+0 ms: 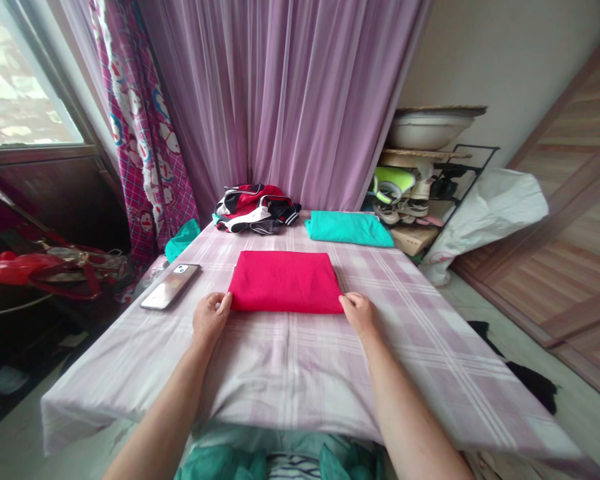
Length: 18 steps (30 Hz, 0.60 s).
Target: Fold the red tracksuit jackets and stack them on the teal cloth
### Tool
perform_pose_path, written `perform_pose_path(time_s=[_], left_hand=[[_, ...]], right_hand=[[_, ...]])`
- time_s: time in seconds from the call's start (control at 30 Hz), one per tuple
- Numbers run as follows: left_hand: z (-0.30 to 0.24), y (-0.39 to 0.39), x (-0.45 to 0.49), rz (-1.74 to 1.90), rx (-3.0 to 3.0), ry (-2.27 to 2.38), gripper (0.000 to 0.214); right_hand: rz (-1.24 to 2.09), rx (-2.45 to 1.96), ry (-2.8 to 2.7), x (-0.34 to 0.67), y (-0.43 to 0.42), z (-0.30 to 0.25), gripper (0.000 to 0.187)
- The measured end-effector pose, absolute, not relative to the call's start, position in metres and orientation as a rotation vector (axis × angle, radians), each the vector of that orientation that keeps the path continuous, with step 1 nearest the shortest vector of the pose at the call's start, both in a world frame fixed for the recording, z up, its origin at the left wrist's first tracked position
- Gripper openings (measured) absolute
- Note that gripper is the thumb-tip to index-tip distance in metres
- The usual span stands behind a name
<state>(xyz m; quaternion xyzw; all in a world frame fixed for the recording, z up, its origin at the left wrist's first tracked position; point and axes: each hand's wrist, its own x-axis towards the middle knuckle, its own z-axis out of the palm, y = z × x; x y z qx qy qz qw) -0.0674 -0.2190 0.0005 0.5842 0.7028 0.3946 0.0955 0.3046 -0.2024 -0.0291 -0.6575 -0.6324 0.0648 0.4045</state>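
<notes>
Two hands are at the near corners of the red folded cloth (pixel 286 281). Your left hand (pixel 210 318) lies at its near left corner, fingers curled loosely, fingertips touching the cloth's edge; whether they pinch it cannot be told. Your right hand (pixel 359 311) lies at the near right corner, fingers bent and touching the fabric, grip likewise not clear. The cloth lies flat, folded to a neat rectangle, about the middle of the bed (pixel 430 360), which is covered by a pale lilac checked sheet.

Just left of the cloth, near the left edge of the bed, a phone (pixel 171 286) lies with its back up, apart from your left hand. Toward the far edge, a teal folded cloth (pixel 349 228) lies to the right, well apart from the red one. A heap of red, black and white garments (pixel 255 207) sits at the far edge, left of the teal piece. A lilac curtain (pixel 290 93) hangs behind the bed. A rack with shoes (pixel 405 197) stands beyond the far right corner, and a white bag (pixel 490 210) leans beside it.
</notes>
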Motion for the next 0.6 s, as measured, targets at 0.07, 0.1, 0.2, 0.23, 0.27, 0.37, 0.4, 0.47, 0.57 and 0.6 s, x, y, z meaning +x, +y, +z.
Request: perform_pose_path(time_s=[0.07, 0.1, 0.2, 0.23, 0.27, 0.37, 0.4, 0.47, 0.57, 0.6], left_hand=[[-0.001, -0.218, -0.070, 1.196, 1.673, 2.086, 0.040], [-0.002, -0.218, -0.071, 1.218, 1.643, 2.082, 0.040], [-0.005, -0.218, -0.073, 1.285, 1.567, 2.060, 0.041], [-0.005, -0.219, -0.073, 1.300, 1.551, 2.058, 0.040], [-0.006, -0.219, -0.073, 1.316, 1.548, 2.055, 0.039], [-0.004, -0.220, -0.071, 1.405, 1.654, 2.034, 0.032], [-0.004, -0.221, -0.069, 1.436, 1.723, 2.013, 0.031], [-0.003, -0.222, -0.066, 1.448, 1.893, 1.947, 0.030], [-0.003, -0.223, -0.060, 1.309, 2.177, 1.816, 0.033], [-0.004, -0.223, -0.059, 1.241, 2.249, 1.794, 0.034]], right_hand=[[0.170, -1.679, -1.563, 0.305, -0.204, -0.028, 0.035], [0.160, -1.686, -1.541, 0.306, -0.204, -0.027, 0.035], [0.055, -1.699, -1.493, 0.307, -0.205, -0.023, 0.035], [0.003, -1.689, -1.496, 0.307, -0.206, -0.022, 0.034], [-0.052, -1.669, -1.508, 0.307, -0.207, -0.019, 0.034], [-0.193, -1.542, -1.604, 0.299, -0.212, -0.012, 0.032], [-0.224, -1.488, -1.656, 0.293, -0.215, -0.010, 0.031], [-0.254, -1.383, -1.793, 0.279, -0.219, -0.007, 0.030], [-0.232, -1.305, -1.991, 0.257, -0.222, -0.009, 0.030], [-0.218, -1.326, -2.023, 0.252, -0.222, -0.011, 0.030]])
